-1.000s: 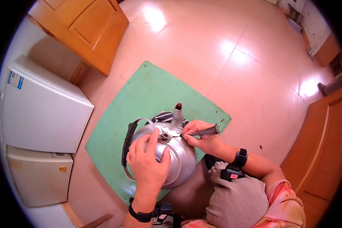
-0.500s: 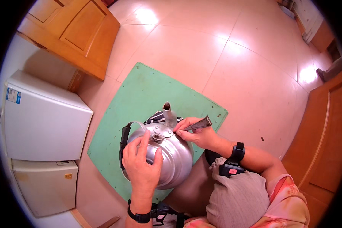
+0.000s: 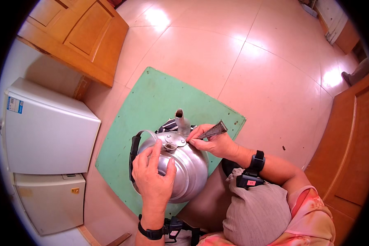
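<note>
A silvery metal kettle (image 3: 188, 176) sits on the green board, its spout pointing to the far side. Its hoop handle with a black grip (image 3: 134, 158) leans out to the left. My left hand (image 3: 153, 174) lies against the top of the kettle beside the handle, fingers stretched and thumb apart. Between the fingers of my right hand (image 3: 217, 143) is a dark metal tool (image 3: 214, 130), narrow at one end and flaring at the other. Its narrow end is near the riveted plate (image 3: 175, 140) at the spout's base; my fingers cover the tip.
The green board (image 3: 164, 90) lies on pink floor tiles. Striped dark cloth (image 3: 167, 126) shows beneath the kettle by the spout. A white refrigerator (image 3: 49, 127) stands at the left, below an orange wooden door (image 3: 86, 35). Another wooden door (image 3: 348, 151) is at the right.
The flared end of the tool in my right hand has tipped slightly upward and left. The kettle and my left hand stay about where they were.
</note>
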A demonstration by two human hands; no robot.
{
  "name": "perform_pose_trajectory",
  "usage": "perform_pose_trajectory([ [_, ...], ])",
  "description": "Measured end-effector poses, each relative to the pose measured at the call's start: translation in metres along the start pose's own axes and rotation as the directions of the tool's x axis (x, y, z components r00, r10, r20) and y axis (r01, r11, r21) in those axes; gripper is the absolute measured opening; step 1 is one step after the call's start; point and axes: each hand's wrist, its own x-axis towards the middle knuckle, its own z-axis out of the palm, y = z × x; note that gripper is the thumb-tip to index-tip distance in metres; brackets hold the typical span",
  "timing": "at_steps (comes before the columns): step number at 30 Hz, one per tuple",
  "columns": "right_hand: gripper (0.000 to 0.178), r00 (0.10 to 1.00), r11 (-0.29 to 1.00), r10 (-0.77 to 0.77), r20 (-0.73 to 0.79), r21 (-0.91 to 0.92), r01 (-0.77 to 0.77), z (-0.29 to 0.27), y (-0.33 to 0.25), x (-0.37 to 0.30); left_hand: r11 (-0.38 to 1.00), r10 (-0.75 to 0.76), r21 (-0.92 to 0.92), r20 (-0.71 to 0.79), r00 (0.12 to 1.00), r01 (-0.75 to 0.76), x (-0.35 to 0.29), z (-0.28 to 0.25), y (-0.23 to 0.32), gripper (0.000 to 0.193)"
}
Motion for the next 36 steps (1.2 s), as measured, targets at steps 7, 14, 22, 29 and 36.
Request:
perform_pose_trajectory([
  [7, 0.005, 1.000, 0.999, -0.030, 0.002, 0.042, 0.030, 0.003, -0.001, -0.003, 1.000, -0.006, 0.003, -0.006, 1.000, 0.006, 0.002, 0.001, 0.003, 0.055],
  [14, 0.010, 0.992, 0.972, 0.000, -0.127, -0.231, -0.030, 0.004, -0.009, -0.006, 0.995, -0.029, 0.096, 0.011, 1.000, 0.028, 0.001, 0.005, 0.014, 0.055],
  [22, 0.010, 0.993, 0.984, -0.038, -0.111, -0.175, 0.018, 0.005, -0.008, -0.005, 0.987, -0.017, 0.158, -0.009, 1.000, 0.018, 0.002, 0.006, 0.017, 0.053],
  [29, 0.007, 0.996, 0.975, -0.034, -0.085, -0.220, 0.014, 0.002, -0.007, -0.008, 0.988, -0.027, 0.154, 0.026, 0.999, 0.023, 0.002, 0.001, 0.020, 0.056],
  [36, 0.006, 0.989, 0.969, -0.124, -0.075, -0.225, 0.105, 0.005, -0.009, -0.009, 0.991, -0.035, 0.132, 0.022, 0.999, 0.032, 0.001, 0.001, 0.018, 0.057],
])
